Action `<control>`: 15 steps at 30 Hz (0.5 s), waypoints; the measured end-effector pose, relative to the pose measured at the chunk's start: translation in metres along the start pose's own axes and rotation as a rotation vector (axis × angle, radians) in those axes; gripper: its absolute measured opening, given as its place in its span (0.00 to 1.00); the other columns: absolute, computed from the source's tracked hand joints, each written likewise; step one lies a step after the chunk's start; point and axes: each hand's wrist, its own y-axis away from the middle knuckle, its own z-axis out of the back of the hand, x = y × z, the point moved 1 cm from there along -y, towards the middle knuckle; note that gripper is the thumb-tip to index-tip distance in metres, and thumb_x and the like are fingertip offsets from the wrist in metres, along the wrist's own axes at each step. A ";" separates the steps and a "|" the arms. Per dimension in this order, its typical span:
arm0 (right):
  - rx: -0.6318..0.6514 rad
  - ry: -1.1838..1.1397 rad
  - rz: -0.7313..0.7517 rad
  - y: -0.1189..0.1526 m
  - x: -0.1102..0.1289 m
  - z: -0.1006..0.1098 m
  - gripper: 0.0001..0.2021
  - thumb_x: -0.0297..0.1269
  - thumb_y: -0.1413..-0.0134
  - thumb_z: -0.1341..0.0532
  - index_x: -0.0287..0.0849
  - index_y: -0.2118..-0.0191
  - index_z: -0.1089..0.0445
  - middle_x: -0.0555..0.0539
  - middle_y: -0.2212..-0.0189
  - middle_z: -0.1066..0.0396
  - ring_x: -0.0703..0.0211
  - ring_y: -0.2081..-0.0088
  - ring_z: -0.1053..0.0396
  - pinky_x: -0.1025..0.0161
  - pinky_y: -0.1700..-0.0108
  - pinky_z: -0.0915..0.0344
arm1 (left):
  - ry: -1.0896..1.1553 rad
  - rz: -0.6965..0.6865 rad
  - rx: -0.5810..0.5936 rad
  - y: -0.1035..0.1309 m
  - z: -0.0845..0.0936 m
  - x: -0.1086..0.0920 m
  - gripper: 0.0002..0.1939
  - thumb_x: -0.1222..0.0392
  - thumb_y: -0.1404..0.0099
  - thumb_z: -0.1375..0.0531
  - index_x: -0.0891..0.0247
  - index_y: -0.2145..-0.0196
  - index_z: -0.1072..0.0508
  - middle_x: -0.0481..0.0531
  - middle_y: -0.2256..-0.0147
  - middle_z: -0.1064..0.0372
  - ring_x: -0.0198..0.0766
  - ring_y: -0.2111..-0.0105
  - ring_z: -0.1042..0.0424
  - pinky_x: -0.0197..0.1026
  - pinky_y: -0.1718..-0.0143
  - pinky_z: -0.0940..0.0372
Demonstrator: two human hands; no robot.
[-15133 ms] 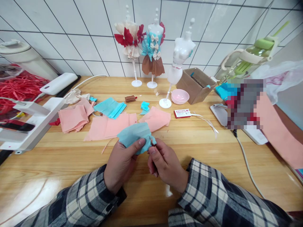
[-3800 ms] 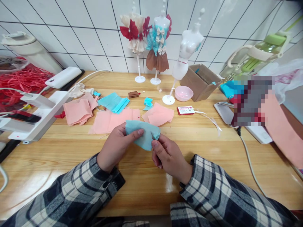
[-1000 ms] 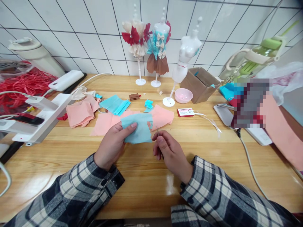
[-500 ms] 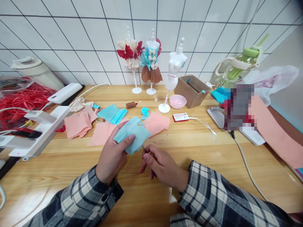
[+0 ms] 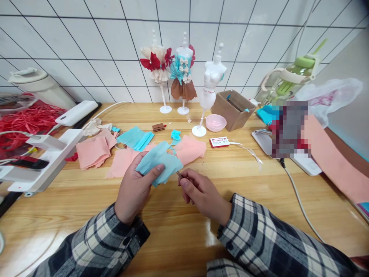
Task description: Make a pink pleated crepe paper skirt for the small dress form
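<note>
A light blue paper piece [image 5: 161,163] with a ragged edge is pinched between the thumb and fingers of my left hand [image 5: 134,184]. My right hand [image 5: 200,192] is closed around a thin metal tool [image 5: 179,174], whose tip is at the paper's lower right edge. Most of the tool is hidden by the fingers, so I cannot tell its kind. Behind the paper lie pink sheets [image 5: 190,151] and a brighter blue stack [image 5: 137,137]. Another pink stack [image 5: 93,152] is farther left.
Two dressed mannequins [image 5: 183,73] and a bare white one [image 5: 213,77] stand at the back, near a pink bowl [image 5: 216,123] and a cardboard box [image 5: 235,109]. A power strip [image 5: 62,157] lies left; a cable [image 5: 300,204] runs down the right.
My right hand and its tool have moved slightly up and right along the paper's edge. The blue paper has tilted a little in my left hand. The whole view has shifted slightly.
</note>
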 end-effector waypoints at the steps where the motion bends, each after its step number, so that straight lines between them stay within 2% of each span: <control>1: 0.005 -0.010 0.012 0.000 0.000 0.000 0.16 0.51 0.36 0.47 0.42 0.63 0.37 0.55 0.81 0.39 0.67 0.79 0.39 0.70 0.76 0.42 | -0.007 0.002 -0.010 0.000 0.000 0.000 0.20 0.58 0.45 0.31 0.58 0.56 0.31 0.43 0.66 0.29 0.32 0.70 0.33 0.31 0.68 0.37; 6: -0.014 -0.022 -0.013 -0.001 -0.002 0.000 0.17 0.51 0.36 0.49 0.42 0.63 0.37 0.55 0.81 0.38 0.67 0.79 0.39 0.70 0.75 0.42 | -0.014 -0.013 -0.034 -0.001 -0.001 -0.001 0.21 0.57 0.46 0.31 0.59 0.55 0.30 0.45 0.66 0.29 0.33 0.70 0.32 0.32 0.68 0.36; 10: -0.022 -0.013 -0.048 -0.003 -0.007 0.000 0.18 0.52 0.35 0.50 0.42 0.63 0.37 0.55 0.81 0.37 0.67 0.78 0.39 0.70 0.75 0.42 | 0.030 0.000 -0.011 -0.002 -0.004 -0.001 0.22 0.58 0.46 0.31 0.60 0.54 0.30 0.47 0.62 0.27 0.35 0.66 0.29 0.34 0.65 0.34; 12: -0.043 -0.039 -0.037 -0.005 -0.009 0.001 0.18 0.53 0.36 0.50 0.42 0.63 0.37 0.55 0.79 0.37 0.67 0.79 0.40 0.70 0.76 0.42 | 0.079 0.017 0.003 -0.003 -0.004 0.000 0.20 0.58 0.45 0.32 0.60 0.55 0.30 0.48 0.61 0.27 0.34 0.67 0.29 0.32 0.69 0.35; 15: -0.180 -0.140 0.019 -0.006 -0.007 0.003 0.17 0.53 0.36 0.50 0.43 0.61 0.38 0.53 0.73 0.37 0.69 0.80 0.45 0.70 0.78 0.42 | 0.126 0.070 0.026 -0.005 -0.002 0.002 0.17 0.59 0.44 0.32 0.61 0.57 0.29 0.46 0.65 0.27 0.30 0.75 0.34 0.29 0.79 0.42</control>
